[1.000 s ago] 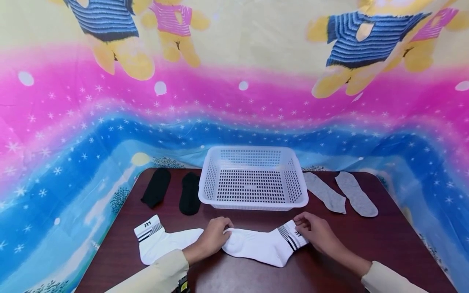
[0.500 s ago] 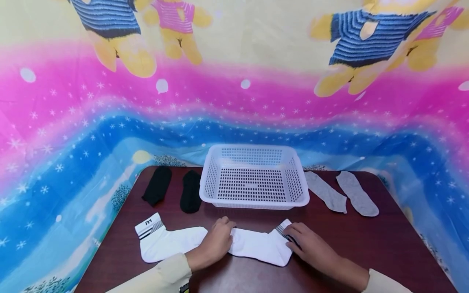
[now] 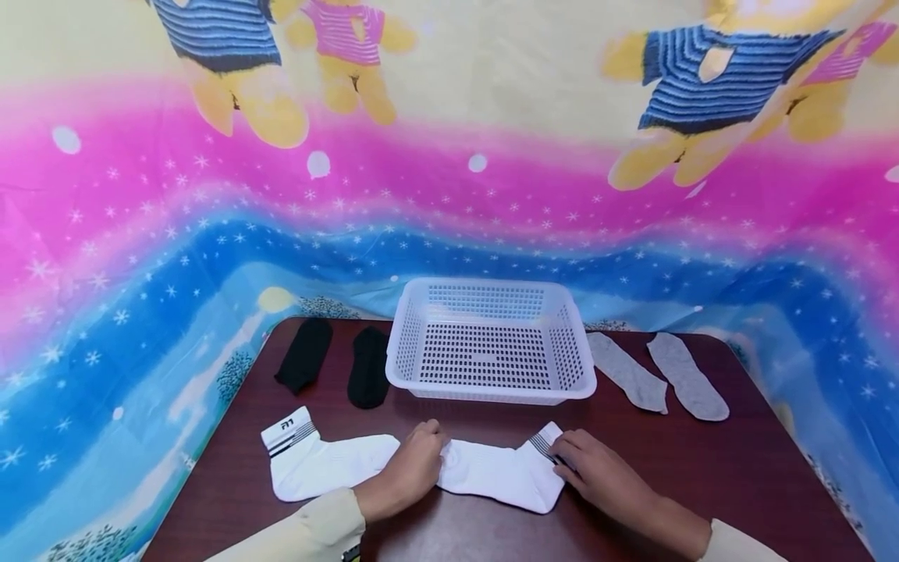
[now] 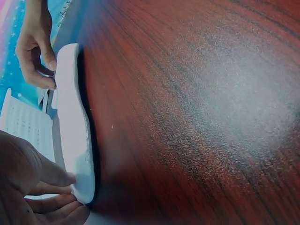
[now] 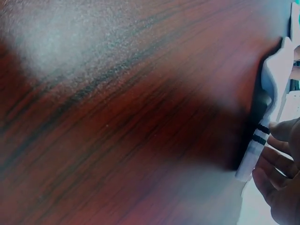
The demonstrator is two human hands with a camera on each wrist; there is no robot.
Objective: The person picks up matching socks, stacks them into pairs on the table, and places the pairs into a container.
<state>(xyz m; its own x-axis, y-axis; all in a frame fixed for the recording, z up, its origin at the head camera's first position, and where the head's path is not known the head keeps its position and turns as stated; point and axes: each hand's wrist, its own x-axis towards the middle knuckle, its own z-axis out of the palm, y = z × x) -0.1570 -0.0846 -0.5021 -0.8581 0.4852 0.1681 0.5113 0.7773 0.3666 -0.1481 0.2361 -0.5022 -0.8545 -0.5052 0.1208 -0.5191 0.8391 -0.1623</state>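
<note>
A white ankle sock (image 3: 492,471) with dark stripes at its cuff lies flat on the table, toe to the left. At its toe, my left hand (image 3: 414,463) pinches the fabric between thumb and fingers; the left wrist view shows this hand (image 4: 42,187) at the sock's end. My right hand (image 3: 600,472) holds the striped cuff and partly covers it. In the right wrist view, its thumb and fingers (image 5: 276,168) lie about the cuff (image 5: 255,147). A matching white sock (image 3: 330,466) lies to the left, its toe partly behind my left hand.
Behind the white socks stands a white plastic basket (image 3: 492,395) with nothing in it. Two black socks (image 3: 306,355) lie left of it and two grey socks (image 3: 688,378) to its right. A patterned cloth (image 3: 449,203) hangs behind the dark wooden table (image 3: 702,460).
The right-hand white sock has been straightened and shifted slightly right at its toe. My right hand has moved lower over its cuff; the left moved slightly right with the toe.
</note>
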